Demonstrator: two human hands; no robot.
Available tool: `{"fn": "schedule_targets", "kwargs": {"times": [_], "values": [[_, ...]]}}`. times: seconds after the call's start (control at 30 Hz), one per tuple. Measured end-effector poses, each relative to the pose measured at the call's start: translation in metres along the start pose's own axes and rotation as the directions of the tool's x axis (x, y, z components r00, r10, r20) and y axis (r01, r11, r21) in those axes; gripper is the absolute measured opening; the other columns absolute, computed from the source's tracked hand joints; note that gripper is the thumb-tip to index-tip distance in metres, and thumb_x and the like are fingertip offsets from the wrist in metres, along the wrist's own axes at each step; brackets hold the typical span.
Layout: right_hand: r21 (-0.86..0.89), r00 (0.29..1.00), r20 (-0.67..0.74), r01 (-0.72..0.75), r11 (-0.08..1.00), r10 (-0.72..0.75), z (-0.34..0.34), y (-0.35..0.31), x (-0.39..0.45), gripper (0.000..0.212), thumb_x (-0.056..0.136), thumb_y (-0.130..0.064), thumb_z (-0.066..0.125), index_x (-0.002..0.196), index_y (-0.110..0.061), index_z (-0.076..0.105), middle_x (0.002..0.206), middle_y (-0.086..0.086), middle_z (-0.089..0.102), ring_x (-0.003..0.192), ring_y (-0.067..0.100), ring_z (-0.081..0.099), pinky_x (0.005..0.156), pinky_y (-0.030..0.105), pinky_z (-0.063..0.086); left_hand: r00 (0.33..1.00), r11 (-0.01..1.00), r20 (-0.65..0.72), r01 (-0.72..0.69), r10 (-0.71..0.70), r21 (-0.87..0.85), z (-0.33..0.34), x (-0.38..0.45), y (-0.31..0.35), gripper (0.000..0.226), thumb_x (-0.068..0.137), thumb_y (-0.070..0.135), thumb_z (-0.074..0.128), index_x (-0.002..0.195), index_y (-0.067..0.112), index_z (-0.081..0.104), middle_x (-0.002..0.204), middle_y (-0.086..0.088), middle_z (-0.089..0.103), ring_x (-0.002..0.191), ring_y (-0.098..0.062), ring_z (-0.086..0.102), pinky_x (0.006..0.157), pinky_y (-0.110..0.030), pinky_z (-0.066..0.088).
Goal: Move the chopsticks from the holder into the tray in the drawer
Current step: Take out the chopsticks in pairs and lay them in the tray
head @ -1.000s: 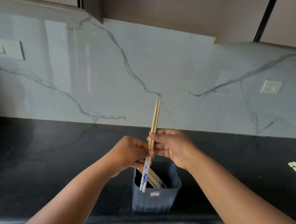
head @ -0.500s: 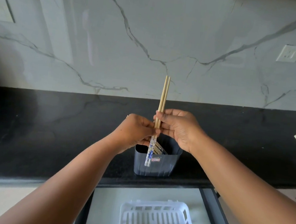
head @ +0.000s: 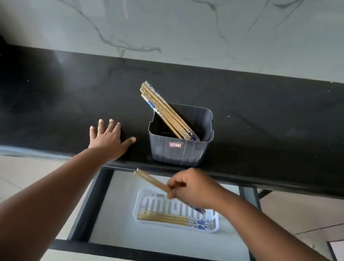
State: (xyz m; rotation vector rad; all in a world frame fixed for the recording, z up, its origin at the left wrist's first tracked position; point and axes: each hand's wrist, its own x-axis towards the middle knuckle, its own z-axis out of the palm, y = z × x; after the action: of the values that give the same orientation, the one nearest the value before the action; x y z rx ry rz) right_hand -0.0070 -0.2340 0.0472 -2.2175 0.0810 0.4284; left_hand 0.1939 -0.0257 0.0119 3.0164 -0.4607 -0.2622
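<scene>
Nearest us, in the open drawer (head: 103,212), the white tray (head: 216,224) holds several chopsticks lying flat along its front edge. Just above it our right hand (head: 192,189) is clamped on a pair of chopsticks (head: 151,180), tilted, the patterned ends low over the tray. Farther off, our left hand (head: 107,140) rests flat, fingers spread, on the black counter (head: 273,130). Beside it, the grey holder (head: 177,152) carries the remaining chopsticks (head: 162,108), leaning left.
</scene>
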Motion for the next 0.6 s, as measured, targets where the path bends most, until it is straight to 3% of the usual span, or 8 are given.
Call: {"fn": "schedule_targets", "kwargs": {"times": [0.1, 0.23, 0.33, 0.47, 0.6], "values": [[-0.054, 0.994, 0.091, -0.05, 0.997, 0.055, 0.025, 0.039, 0.012, 0.009, 0.083, -0.025, 0.069, 0.09, -0.027, 0.074, 0.07, -0.017, 0.064, 0.062, -0.004, 0.055, 0.059, 0.021, 0.042, 0.998, 0.999, -0.055, -0.033, 0.035, 0.03, 0.024, 0.004, -0.007, 0.092, 0.084, 0.077, 0.008, 0.156, 0.019, 0.007, 0.165, -0.005, 0.0, 0.15, -0.029, -0.007, 0.118, -0.054, -0.007], [-0.11, 0.99, 0.104, -0.079, 0.991, 0.091, 0.043, 0.074, 0.031, 0.01, 0.081, -0.022, 0.071, 0.091, -0.018, 0.074, 0.073, -0.014, 0.059, 0.063, -0.001, 0.05, 0.058, 0.02, 0.037, 0.986, 0.992, -0.115, -0.124, 0.121, -0.016, 0.025, 0.014, -0.015, 0.09, 0.083, 0.079, 0.015, 0.155, 0.025, 0.015, 0.164, -0.001, 0.007, 0.151, -0.023, -0.003, 0.118, -0.055, -0.005], [-0.147, 0.983, 0.116, -0.125, 0.981, 0.143, 0.052, 0.095, 0.045, 0.009, 0.083, -0.017, 0.072, 0.091, -0.012, 0.073, 0.08, -0.003, 0.064, 0.068, 0.012, 0.056, 0.063, 0.023, 0.042, 0.978, 0.985, -0.166, -0.143, 0.126, -0.096, 0.027, 0.011, -0.016, 0.083, 0.084, 0.076, 0.024, 0.152, 0.028, 0.025, 0.163, 0.002, 0.015, 0.151, -0.019, 0.002, 0.118, -0.053, -0.005], [-0.217, 0.977, 0.107, -0.159, 0.963, 0.186, 0.067, 0.11, 0.058, 0.008, 0.086, -0.017, 0.065, 0.087, -0.019, 0.072, 0.076, -0.008, 0.062, 0.072, 0.015, 0.056, 0.065, 0.027, 0.044, 0.976, 0.983, -0.187, -0.139, 0.115, -0.121, 0.027, 0.013, -0.017, 0.076, 0.088, 0.07, 0.03, 0.151, 0.029, 0.028, 0.163, 0.003, 0.017, 0.15, -0.016, 0.004, 0.119, -0.051, -0.004], [-0.374, 0.974, 0.138, -0.118, 0.92, 0.181, 0.083, 0.118, 0.065, 0.012, 0.088, -0.021, 0.06, 0.091, -0.02, 0.071, 0.094, 0.003, 0.069, 0.084, 0.024, 0.062, 0.072, 0.031, 0.049, 0.975, 0.981, -0.194, -0.136, 0.108, -0.137, 0.027, 0.013, -0.018, 0.077, 0.086, 0.072, 0.03, 0.151, 0.03, 0.029, 0.162, 0.005, 0.018, 0.15, -0.015, 0.004, 0.119, -0.05, -0.004]]}}
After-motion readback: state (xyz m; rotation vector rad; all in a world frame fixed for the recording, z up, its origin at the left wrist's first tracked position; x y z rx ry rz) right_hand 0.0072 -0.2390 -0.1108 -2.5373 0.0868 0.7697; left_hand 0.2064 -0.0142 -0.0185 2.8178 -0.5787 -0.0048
